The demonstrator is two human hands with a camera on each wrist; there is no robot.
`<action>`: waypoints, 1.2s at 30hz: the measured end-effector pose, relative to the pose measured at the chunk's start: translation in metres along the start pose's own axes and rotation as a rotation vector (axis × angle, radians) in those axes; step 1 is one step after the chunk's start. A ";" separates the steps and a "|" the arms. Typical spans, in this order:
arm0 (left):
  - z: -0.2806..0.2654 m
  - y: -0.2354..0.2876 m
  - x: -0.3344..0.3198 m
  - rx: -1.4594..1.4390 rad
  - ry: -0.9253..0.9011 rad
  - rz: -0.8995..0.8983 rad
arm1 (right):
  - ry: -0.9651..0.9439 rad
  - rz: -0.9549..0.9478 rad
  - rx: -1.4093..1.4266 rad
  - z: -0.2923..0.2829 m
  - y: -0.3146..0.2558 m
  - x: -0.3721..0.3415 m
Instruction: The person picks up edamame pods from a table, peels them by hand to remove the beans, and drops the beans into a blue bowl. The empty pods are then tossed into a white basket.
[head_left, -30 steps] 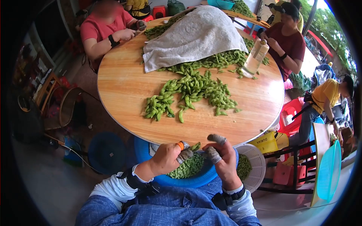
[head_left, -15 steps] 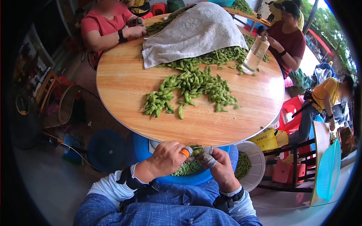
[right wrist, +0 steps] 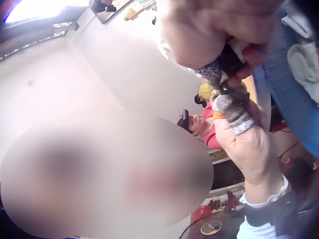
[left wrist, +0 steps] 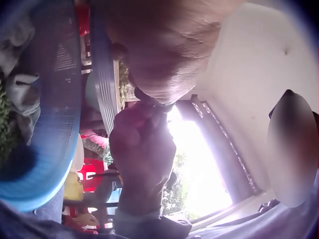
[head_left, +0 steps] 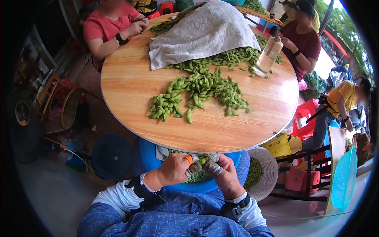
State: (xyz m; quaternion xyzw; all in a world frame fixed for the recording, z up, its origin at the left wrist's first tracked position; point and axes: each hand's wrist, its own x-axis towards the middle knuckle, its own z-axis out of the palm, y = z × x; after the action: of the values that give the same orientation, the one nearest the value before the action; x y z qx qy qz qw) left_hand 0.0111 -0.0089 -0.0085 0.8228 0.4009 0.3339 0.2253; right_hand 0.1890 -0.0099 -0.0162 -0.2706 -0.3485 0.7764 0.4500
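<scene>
In the head view a green edamame pod (head_left: 203, 160) lies between my two hands, over a blue basket (head_left: 148, 158) just off the table edge. My left hand (head_left: 172, 169) pinches one end of it; an orange band and grey wrappings cover some fingertips. At the other end my right hand (head_left: 227, 175) pinches the pod with grey-wrapped thumb and finger. Shelled green beans (head_left: 195, 177) lie in the basket below, partly hidden by the hands. In the right wrist view the left hand (right wrist: 249, 144) meets the right one's fingertips.
A round wooden table (head_left: 130, 98) bears a heap of edamame pods (head_left: 205, 89), a grey towel (head_left: 205, 35) over more pods, and a clear bottle (head_left: 268, 57). A white basket (head_left: 272, 173) with greens stands to the right. Two people sit across the table.
A second ago my hands were apart, the pod in the left and the right fingers raised. The right hand has come in to the pod, and both hands have stayed together since.
</scene>
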 end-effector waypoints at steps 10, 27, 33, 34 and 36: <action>0.009 0.000 -0.006 -1.333 -0.032 -0.712 | -0.077 -0.152 -0.192 -0.007 0.012 0.005; 0.015 -0.007 -0.005 -0.622 -0.129 -0.479 | 0.021 -0.094 -0.547 0.003 0.004 -0.001; 0.014 -0.002 -0.007 -0.654 -0.119 -0.416 | 0.032 -0.193 -0.860 0.004 -0.001 -0.005; 0.013 -0.004 -0.009 -0.825 -0.210 -0.502 | 0.024 -0.180 -0.839 0.004 -0.007 -0.007; 0.009 -0.011 -0.017 -1.163 -0.394 -0.674 | -0.039 -0.127 -0.690 -0.001 -0.014 -0.009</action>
State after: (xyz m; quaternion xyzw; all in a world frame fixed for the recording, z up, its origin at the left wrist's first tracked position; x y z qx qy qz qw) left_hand 0.0047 -0.0172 -0.0276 0.4447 0.3421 0.2511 0.7888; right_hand 0.2011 -0.0129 -0.0050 -0.3698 -0.6149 0.5884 0.3728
